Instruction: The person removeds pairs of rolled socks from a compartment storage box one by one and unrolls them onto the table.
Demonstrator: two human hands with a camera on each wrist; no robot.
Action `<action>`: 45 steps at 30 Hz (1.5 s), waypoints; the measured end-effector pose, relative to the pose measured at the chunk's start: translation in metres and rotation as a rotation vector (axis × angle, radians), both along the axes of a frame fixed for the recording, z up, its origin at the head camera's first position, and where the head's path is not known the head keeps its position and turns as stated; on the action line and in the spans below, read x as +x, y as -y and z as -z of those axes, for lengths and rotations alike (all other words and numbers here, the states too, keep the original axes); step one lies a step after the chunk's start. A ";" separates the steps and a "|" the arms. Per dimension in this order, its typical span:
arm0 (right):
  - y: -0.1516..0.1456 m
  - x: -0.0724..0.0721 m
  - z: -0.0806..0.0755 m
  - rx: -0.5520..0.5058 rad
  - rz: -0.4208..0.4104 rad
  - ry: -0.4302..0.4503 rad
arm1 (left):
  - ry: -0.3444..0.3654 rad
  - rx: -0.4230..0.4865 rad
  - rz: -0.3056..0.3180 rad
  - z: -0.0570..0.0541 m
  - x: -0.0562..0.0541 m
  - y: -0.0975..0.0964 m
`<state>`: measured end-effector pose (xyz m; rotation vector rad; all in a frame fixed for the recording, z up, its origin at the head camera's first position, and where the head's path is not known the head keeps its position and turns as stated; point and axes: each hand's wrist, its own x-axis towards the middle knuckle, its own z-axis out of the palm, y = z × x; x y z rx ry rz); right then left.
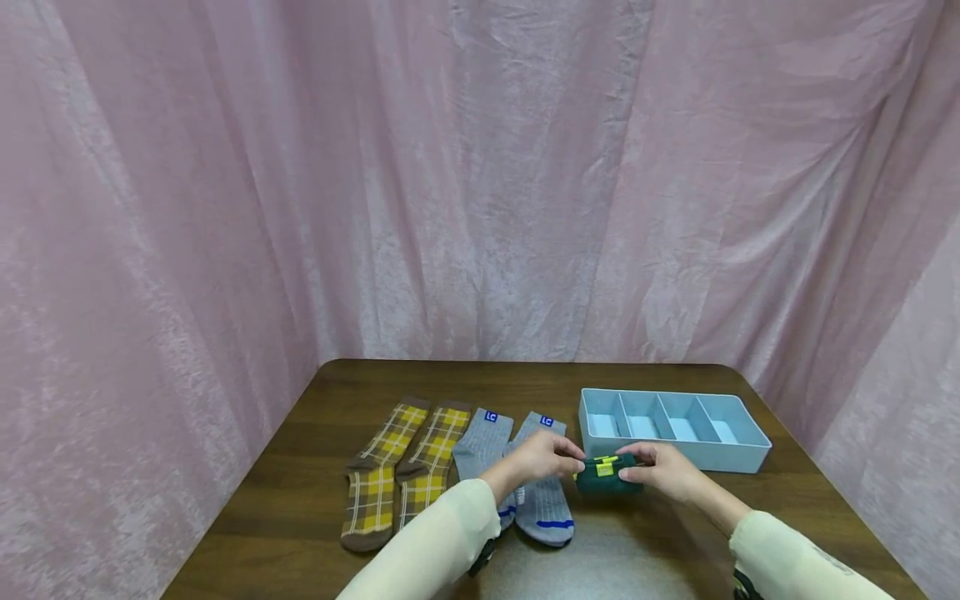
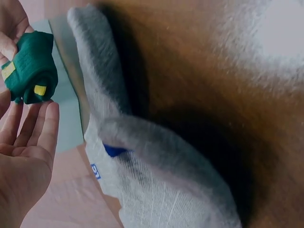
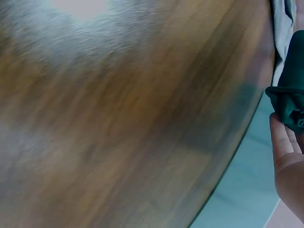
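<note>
Between both hands is a dark green sock roll [image 1: 609, 477] with yellow patches, held just in front of the light blue box. My left hand [image 1: 542, 458] pinches its left end, thumb and fingers on either side. At the other end, my right hand [image 1: 666, 472] grips the roll with thumb and fingertips. The left wrist view shows the spiral end of the roll [image 2: 35, 71] above the left fingers. In the right wrist view, the roll [image 3: 292, 76] is cut off by the frame edge, over the fingers of the right hand [image 3: 289, 164].
A light blue box [image 1: 693, 454] with several compartments stands at the right. Grey socks [image 1: 551, 504] with blue marks lie flat beside the left forearm, partly covered by it. Yellow-brown plaid socks [image 1: 372, 496] lie further left on the wooden table [image 1: 277, 492]. A pink curtain [image 1: 480, 208] hangs behind.
</note>
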<state>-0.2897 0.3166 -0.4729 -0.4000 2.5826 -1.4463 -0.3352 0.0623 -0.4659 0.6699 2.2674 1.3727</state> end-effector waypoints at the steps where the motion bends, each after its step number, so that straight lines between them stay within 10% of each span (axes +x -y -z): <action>1: -0.002 0.001 0.001 -0.004 -0.012 0.000 | 0.000 -0.011 0.004 0.001 0.002 -0.001; 16: -0.010 0.019 0.016 -0.044 -0.082 0.110 | -0.087 -0.104 0.151 0.010 0.023 -0.008; 29: -0.020 0.028 0.010 -0.131 -0.169 0.180 | -0.138 -0.105 0.150 0.015 0.038 -0.011; 45: -0.017 0.025 0.016 0.021 -0.085 0.077 | -0.258 0.071 0.055 0.022 0.052 0.003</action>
